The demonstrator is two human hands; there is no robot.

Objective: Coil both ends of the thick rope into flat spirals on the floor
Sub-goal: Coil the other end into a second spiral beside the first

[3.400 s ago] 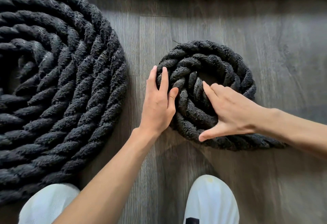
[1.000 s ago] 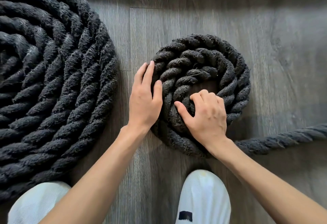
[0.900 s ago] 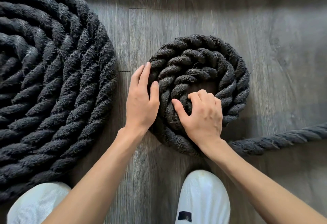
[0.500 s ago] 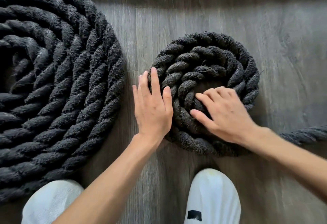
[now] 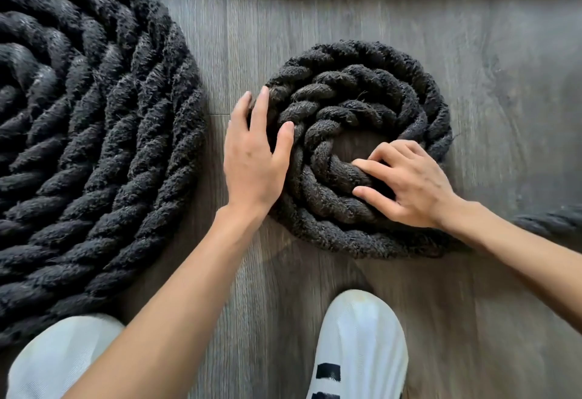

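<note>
Rope spiral point(image 5: 362, 83) beside flat left hand point(image 5: 252, 159), inner turn within right hand point(image 5: 409, 184).

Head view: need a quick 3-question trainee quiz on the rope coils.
1. Fill in: the big coil lies to the ___ of the small coil.
2. True or false: the left hand presses flat against the small coil's outer edge.
3. The right hand grips: A) the big coil; B) the small coil's inner turn; C) nothing.
Key: 1 left; 2 true; 3 B.
</note>
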